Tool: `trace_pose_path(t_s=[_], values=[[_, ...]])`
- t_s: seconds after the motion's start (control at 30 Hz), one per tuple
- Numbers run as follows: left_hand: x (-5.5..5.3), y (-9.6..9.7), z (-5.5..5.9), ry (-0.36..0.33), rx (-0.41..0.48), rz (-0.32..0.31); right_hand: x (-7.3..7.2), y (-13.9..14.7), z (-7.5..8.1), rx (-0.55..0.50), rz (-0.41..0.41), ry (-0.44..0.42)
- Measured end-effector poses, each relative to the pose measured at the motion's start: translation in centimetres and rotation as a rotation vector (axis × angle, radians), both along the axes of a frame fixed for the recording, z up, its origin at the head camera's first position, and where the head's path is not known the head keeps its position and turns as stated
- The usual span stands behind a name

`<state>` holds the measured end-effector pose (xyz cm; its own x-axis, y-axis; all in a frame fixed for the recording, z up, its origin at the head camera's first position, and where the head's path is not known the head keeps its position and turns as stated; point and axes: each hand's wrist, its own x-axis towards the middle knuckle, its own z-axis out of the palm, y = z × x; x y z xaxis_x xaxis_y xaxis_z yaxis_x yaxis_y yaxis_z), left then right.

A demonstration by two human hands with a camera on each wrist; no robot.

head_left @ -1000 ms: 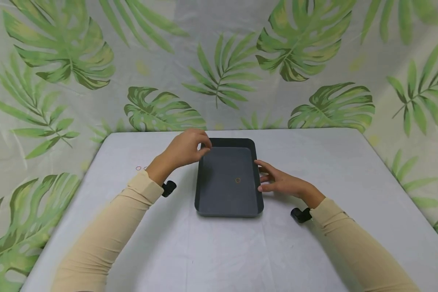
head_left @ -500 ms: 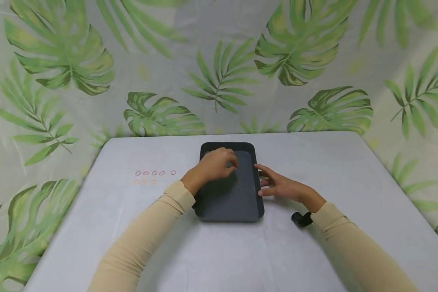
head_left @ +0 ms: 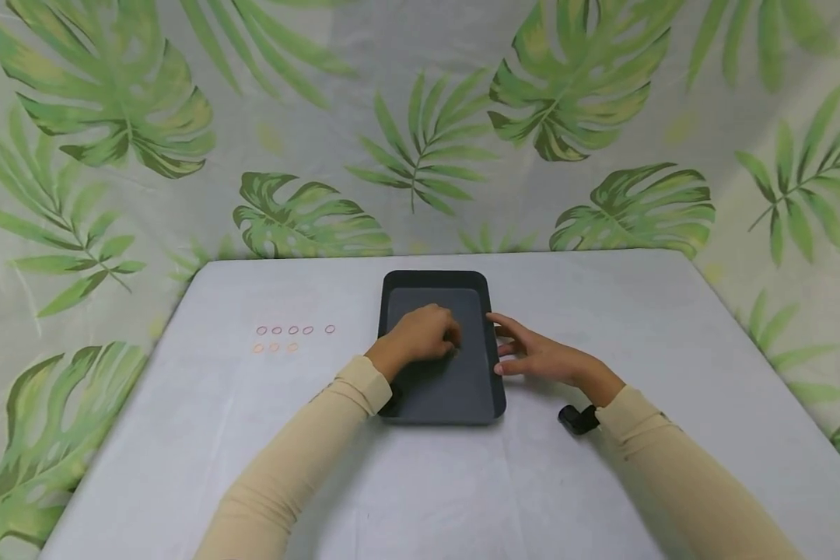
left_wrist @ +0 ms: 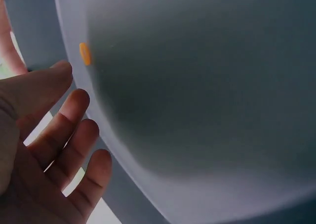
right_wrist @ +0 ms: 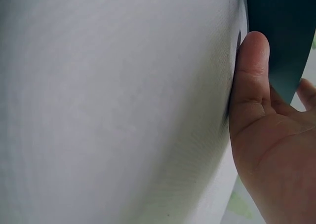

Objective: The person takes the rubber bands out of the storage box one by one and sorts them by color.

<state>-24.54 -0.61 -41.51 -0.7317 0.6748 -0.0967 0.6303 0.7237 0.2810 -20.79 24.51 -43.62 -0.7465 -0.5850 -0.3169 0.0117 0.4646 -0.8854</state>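
Observation:
A dark grey rectangular tray lies on the table. My left hand is over its floor, fingers loosely bent and nothing seen between them. In the left wrist view a small orange ring, like a thin rubber band, lies in the tray just past the thumb tip; in the head view the hand hides it. My right hand rests against the tray's right side wall, fingers spread and fairly straight. In the right wrist view the thumb lies along the outside of the tray wall.
Left of the tray, a row of several red rings lies on the white tablecloth. Below it is a shorter row of orange rings. A leaf-printed cloth hangs behind the table.
My left hand has moved from the tray's far left corner rightward and nearer, down over the orange ring. The right hand has stayed at the tray's side.

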Motion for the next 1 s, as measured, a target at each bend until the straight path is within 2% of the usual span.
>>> trace_pose_path(t_s=[0.3, 0.47, 1.0], values=[[0.1, 0.2, -0.9, 0.033, -0.036, 0.002, -0.1, -0.2, 0.0, -0.009, 0.002, 0.0], [0.2, 0.1, -1.2, 0.057, -0.016, 0.004, -0.1, -0.2, 0.0, -0.008, 0.006, 0.01], [0.0, 0.5, -1.2, -0.001, -0.003, 0.009, 0.0, 0.0, -0.1, 0.006, -0.007, -0.019]])
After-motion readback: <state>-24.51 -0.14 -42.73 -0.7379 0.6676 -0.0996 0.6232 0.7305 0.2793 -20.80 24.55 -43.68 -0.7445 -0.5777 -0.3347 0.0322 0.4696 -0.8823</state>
